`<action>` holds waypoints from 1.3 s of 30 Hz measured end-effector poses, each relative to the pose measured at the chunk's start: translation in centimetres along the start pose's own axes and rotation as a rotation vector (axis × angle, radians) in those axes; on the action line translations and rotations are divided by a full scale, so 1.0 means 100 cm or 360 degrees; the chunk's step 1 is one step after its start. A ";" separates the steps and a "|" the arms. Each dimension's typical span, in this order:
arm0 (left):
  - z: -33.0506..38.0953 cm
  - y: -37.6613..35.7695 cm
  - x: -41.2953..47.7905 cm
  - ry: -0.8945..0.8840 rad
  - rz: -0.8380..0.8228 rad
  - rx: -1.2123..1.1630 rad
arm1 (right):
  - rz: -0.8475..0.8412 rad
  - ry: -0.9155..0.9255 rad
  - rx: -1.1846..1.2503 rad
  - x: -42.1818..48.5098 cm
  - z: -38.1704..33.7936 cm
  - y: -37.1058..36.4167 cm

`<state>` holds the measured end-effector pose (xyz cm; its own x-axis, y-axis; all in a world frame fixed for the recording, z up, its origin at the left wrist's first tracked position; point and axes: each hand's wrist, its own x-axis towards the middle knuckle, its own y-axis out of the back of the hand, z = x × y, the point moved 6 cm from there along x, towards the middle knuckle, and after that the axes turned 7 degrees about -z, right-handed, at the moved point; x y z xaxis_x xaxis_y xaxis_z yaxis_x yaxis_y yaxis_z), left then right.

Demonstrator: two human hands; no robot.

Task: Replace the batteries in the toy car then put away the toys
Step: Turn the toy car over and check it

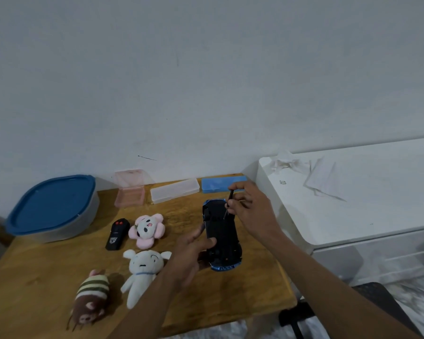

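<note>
A blue toy car point(221, 234) lies upside down on the wooden table point(47, 272), its black underside facing up. My left hand point(191, 253) grips the car's left side, thumb across the underside. My right hand point(249, 206) pinches a thin black screwdriver point(228, 204) whose tip touches the car's underside near the far end. A black remote control point(117, 234) lies left of the car. Three plush toys sit nearby: a pink flower one point(147, 230), a white one point(143, 272) and a brown striped one point(90, 302).
A grey tub with a blue lid point(52, 206) stands at the table's back left. An open pink box point(130, 189), a clear flat case point(174, 190) and a blue flat case point(218, 184) line the back edge. A white cabinet point(353, 199) with crumpled paper stands to the right.
</note>
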<state>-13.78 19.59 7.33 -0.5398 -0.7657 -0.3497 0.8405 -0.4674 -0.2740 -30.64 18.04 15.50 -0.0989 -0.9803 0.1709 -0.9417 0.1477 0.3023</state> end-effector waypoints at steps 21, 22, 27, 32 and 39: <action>-0.003 -0.008 -0.005 0.0039 0.0016 -0.0041 | 0.0115 0.0387 -0.0478 -0.010 -0.023 0.003; -0.003 -0.008 -0.005 0.0040 0.0012 -0.0035 | 0.0122 0.0416 -0.0491 -0.010 -0.024 0.003; -0.002 -0.013 -0.007 0.0032 -0.0023 -0.0018 | 0.0142 0.0383 -0.0479 -0.009 -0.021 0.005; -0.002 -0.013 -0.006 0.0033 -0.0006 -0.0033 | 0.0163 0.0534 -0.0522 -0.015 -0.026 0.003; -0.001 -0.014 -0.005 0.0021 -0.0022 -0.0020 | 0.0194 0.0628 -0.0684 -0.015 -0.028 0.000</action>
<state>-14.67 20.68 7.86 -0.5518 -0.7534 -0.3575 0.8324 -0.4720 -0.2903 -29.62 19.89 17.93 0.0064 -0.8423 0.5389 -0.7083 0.3766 0.5971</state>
